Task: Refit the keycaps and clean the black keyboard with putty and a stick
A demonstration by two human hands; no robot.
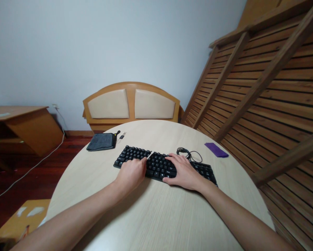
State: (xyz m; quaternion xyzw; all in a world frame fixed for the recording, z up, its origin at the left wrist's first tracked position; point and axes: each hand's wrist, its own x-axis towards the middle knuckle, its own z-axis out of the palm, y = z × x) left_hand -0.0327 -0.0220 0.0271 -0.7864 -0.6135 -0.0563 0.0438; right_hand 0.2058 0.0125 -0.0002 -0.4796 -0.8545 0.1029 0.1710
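Note:
A black keyboard (161,166) lies at a slant across the round table, its right part largely covered by my right hand (184,172). That hand spans it, with the thumb at the front edge and the fingers reaching over the keys toward the back edge. My left hand (133,170) is closed in a pinch over the middle keys. A thin white stick (150,155) juts from its fingertips, its tip down among the upper keys. The keyboard's black cable (185,151) lies coiled just behind my right hand.
A dark grey pouch (102,142) sits at the table's left, beside a small dark item (122,136) with thin pale pieces. A folded purple cloth (216,150) lies at the right. Behind the table stands a padded headboard (131,104); wooden slats (250,90) lean on the right.

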